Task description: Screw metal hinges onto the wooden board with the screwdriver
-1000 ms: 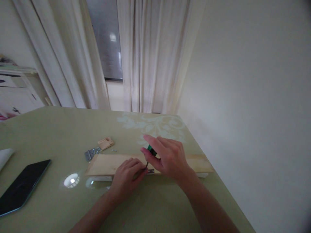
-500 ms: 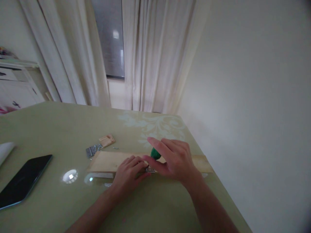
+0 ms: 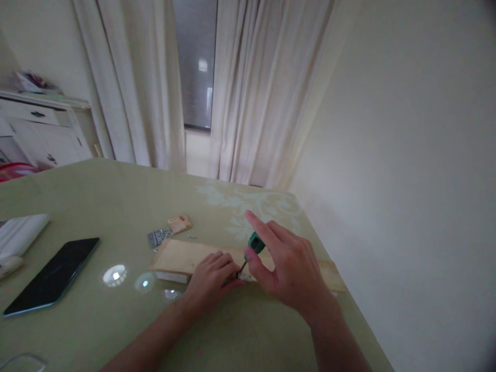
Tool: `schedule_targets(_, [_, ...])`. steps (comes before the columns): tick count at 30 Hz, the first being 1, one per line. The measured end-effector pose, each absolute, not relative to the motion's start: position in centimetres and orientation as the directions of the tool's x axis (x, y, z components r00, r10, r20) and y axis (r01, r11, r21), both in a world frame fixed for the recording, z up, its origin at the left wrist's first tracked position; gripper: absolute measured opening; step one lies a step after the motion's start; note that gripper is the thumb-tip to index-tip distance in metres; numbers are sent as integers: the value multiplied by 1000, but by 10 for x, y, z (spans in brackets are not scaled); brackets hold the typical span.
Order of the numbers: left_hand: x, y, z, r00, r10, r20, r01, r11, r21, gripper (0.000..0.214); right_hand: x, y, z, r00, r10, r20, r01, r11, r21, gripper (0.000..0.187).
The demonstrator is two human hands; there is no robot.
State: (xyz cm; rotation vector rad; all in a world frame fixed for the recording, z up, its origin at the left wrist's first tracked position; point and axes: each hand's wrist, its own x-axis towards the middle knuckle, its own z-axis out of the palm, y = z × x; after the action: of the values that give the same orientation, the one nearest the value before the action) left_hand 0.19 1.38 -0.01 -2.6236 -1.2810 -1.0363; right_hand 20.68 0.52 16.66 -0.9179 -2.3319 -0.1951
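Note:
A long pale wooden board [image 3: 189, 254] lies across the table, its left end raised on a white block [image 3: 172, 278]. My left hand [image 3: 213, 279] rests over the board's near edge, its thumb and fingers closed at a small metal hinge [image 3: 247, 277]. My right hand [image 3: 290, 261] holds a screwdriver by its green handle [image 3: 256, 242]. The screwdriver leans, its thin shaft running down to the hinge beside my left fingertips. My right index finger points up, off the handle. The screwdriver's tip and any screw under it are too small to make out.
Behind the board's left end lie a grey metal hinge [image 3: 156, 237], several loose screws [image 3: 167, 232] and a small wooden piece [image 3: 180, 223]. One screw [image 3: 191, 236] lies apart. A black tablet [image 3: 54, 276] and a white object [image 3: 23, 235] are at left. A wall [image 3: 418, 181] borders the right.
The view has shifted, so things sit slightly further right. My right hand has drawn back a little and the screwdriver is more tilted, its shaft now showing. My left hand stays at the hinge.

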Motion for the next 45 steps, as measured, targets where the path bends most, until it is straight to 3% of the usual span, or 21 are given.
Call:
schedule_targets(4, [2,13,1,426,684,593,720,-653,236,24,206,0,169,-588,569,575,607,780,-151,53])
schedule_targets(9, [2,14,2,441,661,608,715,-667,207,22,205,4,160,-506,451,735,674,739,11,31])
schedule_targets(15, [1,15,-1,446,630,635,702,-686,188,21,220,-9,171,-571,595,566,629,760,-164,61])
schedule_targets(18, [1,15,-2,441,625,644,700,-689,189,20,217,-3,166,-560,572,599,572,790,-220,46])
schedule_targets(21, [1,15,-3,447,628,637,701,-688,187,17,209,8,157,-475,498,726,623,773,-123,26])
schedule_targets(24, [0,16,-5,445,644,623,710,-677,194,19,206,8,160,-483,491,725,691,723,-29,37])
schedule_targets(27, [0,16,-6,441,643,626,709,-677,197,20,210,1,168,-556,569,605,644,755,-118,53])
schedule_targets(30, [-1,16,-6,449,631,632,702,-687,188,20,209,1,164,-583,517,627,554,817,-159,49])
schedule_targets(33, [-2,16,-6,452,640,622,712,-679,181,19,204,8,154,-517,423,744,615,788,-21,34])
schedule_targets(35, [-2,15,-6,452,641,620,721,-672,169,21,204,9,153,-494,444,748,672,740,4,32])
schedule_targets(38, [-3,16,-6,461,615,641,715,-684,142,27,209,4,162,-530,575,624,678,729,-96,53])
schedule_targets(40, [-4,17,-6,467,596,653,706,-696,131,29,212,2,166,-573,594,564,613,768,-185,61])
schedule_targets(42, [-4,18,-6,470,581,665,702,-702,117,31,212,4,164,-592,564,576,555,803,-217,55])
schedule_targets(45, [-5,18,-6,480,570,667,703,-705,96,29,205,12,155,-521,528,670,626,770,-120,37])
